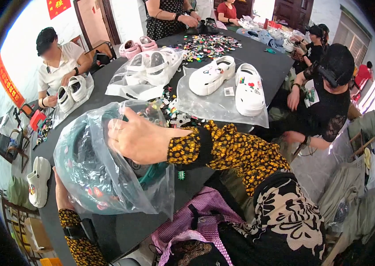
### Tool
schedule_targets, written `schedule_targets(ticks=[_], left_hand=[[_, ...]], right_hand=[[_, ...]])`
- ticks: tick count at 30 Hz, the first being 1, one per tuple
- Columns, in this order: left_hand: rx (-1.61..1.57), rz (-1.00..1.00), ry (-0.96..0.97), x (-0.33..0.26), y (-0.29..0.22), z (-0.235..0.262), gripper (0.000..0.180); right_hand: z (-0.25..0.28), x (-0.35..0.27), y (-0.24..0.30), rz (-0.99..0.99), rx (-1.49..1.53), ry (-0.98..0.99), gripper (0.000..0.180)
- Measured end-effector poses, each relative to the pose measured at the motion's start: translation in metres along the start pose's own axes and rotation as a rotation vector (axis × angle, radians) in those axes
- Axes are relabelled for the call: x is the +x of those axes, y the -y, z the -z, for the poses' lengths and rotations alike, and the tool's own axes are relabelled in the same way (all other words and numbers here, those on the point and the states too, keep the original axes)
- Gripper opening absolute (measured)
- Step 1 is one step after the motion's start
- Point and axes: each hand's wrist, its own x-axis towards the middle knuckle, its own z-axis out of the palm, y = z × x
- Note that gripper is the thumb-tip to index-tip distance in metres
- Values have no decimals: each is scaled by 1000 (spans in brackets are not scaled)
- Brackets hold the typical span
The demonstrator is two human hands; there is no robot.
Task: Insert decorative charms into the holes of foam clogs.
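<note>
Bagging looked nearly finished, by my reading. Right hand (139, 141) lay curled over the mouth of a clear plastic bag (107, 177), fingers pinching the film; a teal clog (152, 172) with small charms sat inside, on the dark table (258, 62). Left hand (62, 195) pressed against the bag's near side; I could not tell its finger spread. Mouth not yet closed. Two white clogs (231, 82) lay decorated on flat bags further up, unbagged; loose charms (207, 45) remained heaped beyond.
</note>
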Motion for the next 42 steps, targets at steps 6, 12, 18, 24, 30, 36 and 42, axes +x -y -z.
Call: schedule_targets(ticks=[6,12,18,24,30,36,42], left_hand=[[515,-124,42,31,-8,51,56],[656,-361,-84,70,8,95,29],[837,-459,-369,51,-14,106,24],[1119,-608,-410,48,-28,135,34],[1572,-1023,-610,4,-40,57,40],[1075,-544,-33,-90,-12,-76,32],[500,-352,349,-122,30,-125,56]], right_hand=[[15,-23,-6,-18,-7,-71,23],[37,-49,-4,-62,25,-86,12],[53,-82,-7,-116,98,82,19],[66,-109,-22,-343,127,83,33],[56,-106,-29,-451,144,17,29],[25,-90,-27,-533,195,-94,26],[11,-51,-11,-643,305,-158,24]])
